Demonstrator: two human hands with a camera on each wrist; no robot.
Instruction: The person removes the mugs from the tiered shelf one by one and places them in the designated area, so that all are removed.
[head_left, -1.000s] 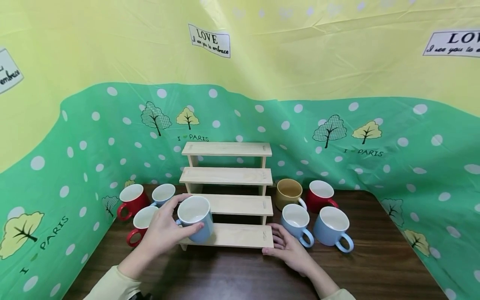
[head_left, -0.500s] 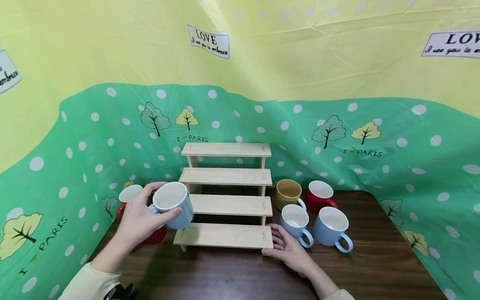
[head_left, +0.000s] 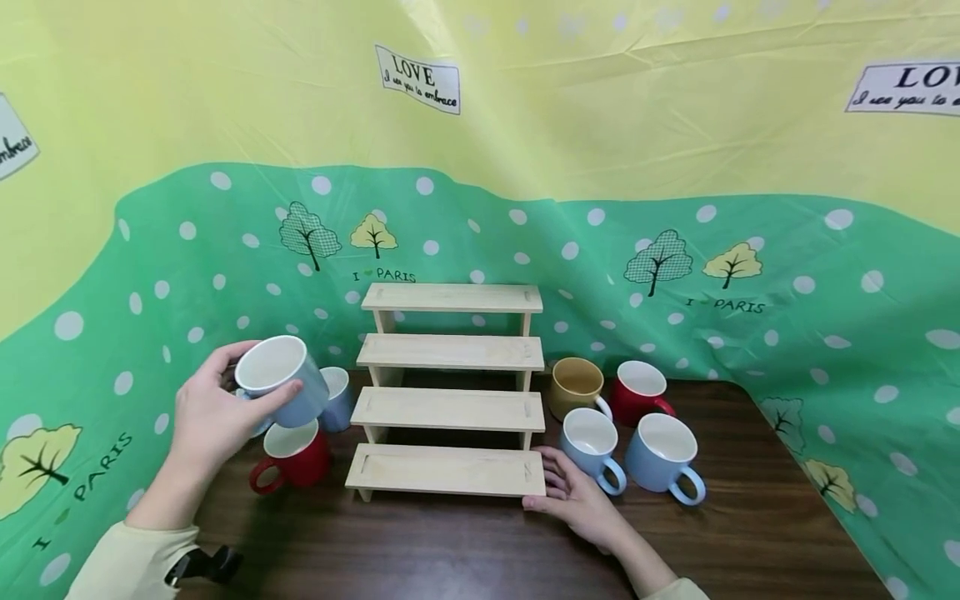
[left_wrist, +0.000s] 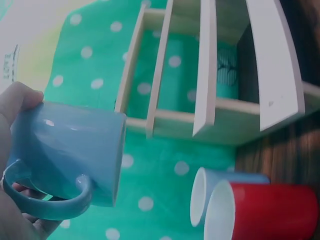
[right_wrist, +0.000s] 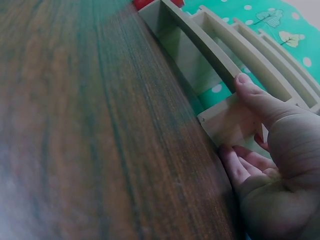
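Note:
A light blue mug (head_left: 302, 402) with a white inside hangs in the air at the left, tilted a little. My left hand (head_left: 210, 412) grips it from its handle side, thumb along the near wall; the left wrist view shows the mug's handle (left_wrist: 47, 205) beside the palm. Below it on the table are a red mug (head_left: 309, 457) and another light blue mug (head_left: 342, 407). In the middle stands a four-step wooden rack (head_left: 446, 471). My right hand (head_left: 576, 500) holds the right end of its lowest step, thumb at the front edge, fingers against the side panel (right_wrist: 230, 120).
Right of the rack stand a mustard mug (head_left: 573, 390), a red mug (head_left: 636, 402) and two light blue mugs, the nearer one (head_left: 591, 442) close to my right hand. A polka-dot cloth (head_left: 480, 225) hangs behind the dark wooden table (head_left: 465, 550).
My left hand has carried the light blue mug leftward and up, from in front of the rack to above the left mugs. The right hand stays at the rack's corner.

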